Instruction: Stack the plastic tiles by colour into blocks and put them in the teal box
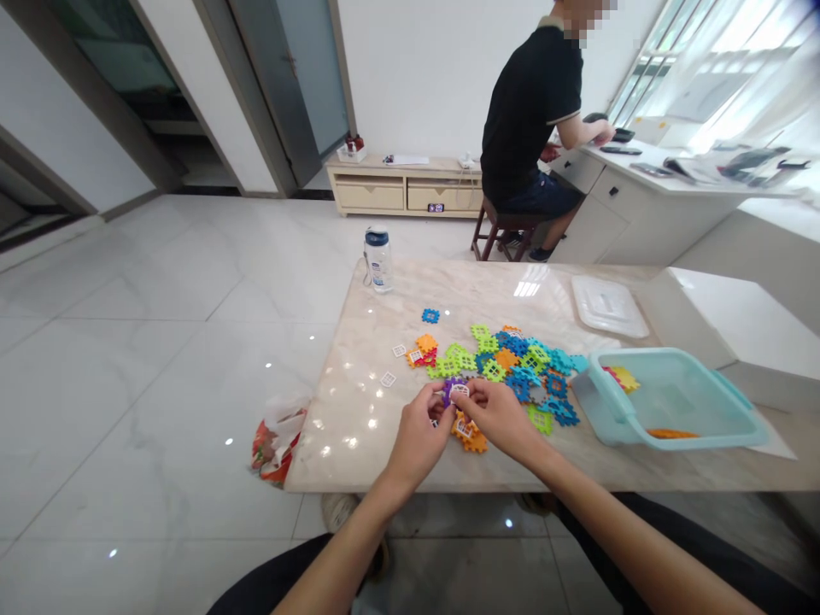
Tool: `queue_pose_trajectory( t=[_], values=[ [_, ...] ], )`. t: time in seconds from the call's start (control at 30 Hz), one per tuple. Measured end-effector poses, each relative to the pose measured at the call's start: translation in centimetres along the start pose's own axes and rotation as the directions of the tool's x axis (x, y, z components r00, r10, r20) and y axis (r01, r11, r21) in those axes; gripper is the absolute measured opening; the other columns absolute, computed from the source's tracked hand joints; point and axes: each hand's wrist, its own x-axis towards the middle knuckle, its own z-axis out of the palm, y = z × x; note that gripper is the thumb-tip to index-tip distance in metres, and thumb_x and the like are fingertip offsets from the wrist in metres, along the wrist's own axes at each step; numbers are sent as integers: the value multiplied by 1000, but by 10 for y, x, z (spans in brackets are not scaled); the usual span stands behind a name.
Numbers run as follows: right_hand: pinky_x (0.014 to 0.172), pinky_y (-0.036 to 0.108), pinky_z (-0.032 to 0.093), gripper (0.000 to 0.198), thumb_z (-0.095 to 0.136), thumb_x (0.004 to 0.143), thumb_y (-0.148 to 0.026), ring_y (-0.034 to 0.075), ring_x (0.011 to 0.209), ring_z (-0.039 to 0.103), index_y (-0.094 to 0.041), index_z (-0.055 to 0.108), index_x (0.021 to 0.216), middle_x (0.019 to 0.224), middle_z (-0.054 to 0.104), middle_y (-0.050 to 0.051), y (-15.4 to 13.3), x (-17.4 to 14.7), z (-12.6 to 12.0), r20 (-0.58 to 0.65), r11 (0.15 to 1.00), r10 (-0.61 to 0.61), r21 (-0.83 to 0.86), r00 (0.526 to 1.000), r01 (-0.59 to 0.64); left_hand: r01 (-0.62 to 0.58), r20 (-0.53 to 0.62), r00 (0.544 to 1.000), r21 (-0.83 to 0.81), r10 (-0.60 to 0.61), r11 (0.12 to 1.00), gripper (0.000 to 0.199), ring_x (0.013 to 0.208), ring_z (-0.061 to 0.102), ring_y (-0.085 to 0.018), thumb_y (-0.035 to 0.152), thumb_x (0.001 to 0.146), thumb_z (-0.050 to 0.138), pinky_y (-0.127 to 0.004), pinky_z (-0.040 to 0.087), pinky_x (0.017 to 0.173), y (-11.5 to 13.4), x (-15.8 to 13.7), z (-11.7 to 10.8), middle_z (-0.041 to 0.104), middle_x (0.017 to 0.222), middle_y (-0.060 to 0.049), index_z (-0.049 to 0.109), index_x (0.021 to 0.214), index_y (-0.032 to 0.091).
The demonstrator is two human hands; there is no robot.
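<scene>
Left hand (419,431) pinches a purple notched piece (447,396); right hand (506,418) grips a white lattice piece (461,390) against it. Cannot tell if the two are joined. Both pieces held above the table (349,418), toward its near edge. Orange pieces (475,442) just below the hands; multicoloured heap (506,359) beyond. Teal tub (608,420) toward near right corner, bottle (380,266) at far left corner.

Worn items, as obs.: L grip (419,431) & R grip (503,418) bare; forearms (615,517) likewise. Trousers (272,581) v. dark, approx. blk., plain. L shoe (338,511) lt. beige, partly hid.
</scene>
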Motion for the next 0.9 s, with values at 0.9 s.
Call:
queue_pose_trajectory(
  t=[0.9],
  values=[
    [61, 30, 33, 33, 66, 100, -38, 18, 61, 55, -22, 63, 72, 65, 67, 2, -9, -7, -4, -62, 964, -109, -250, 992, 90, 31, 74, 997, -104, -23, 994, 35, 103, 81, -25, 31, 102, 62, -34, 63, 90, -4, 0, 0, 84, 113, -11, 71, 134, 19]
  ],
)
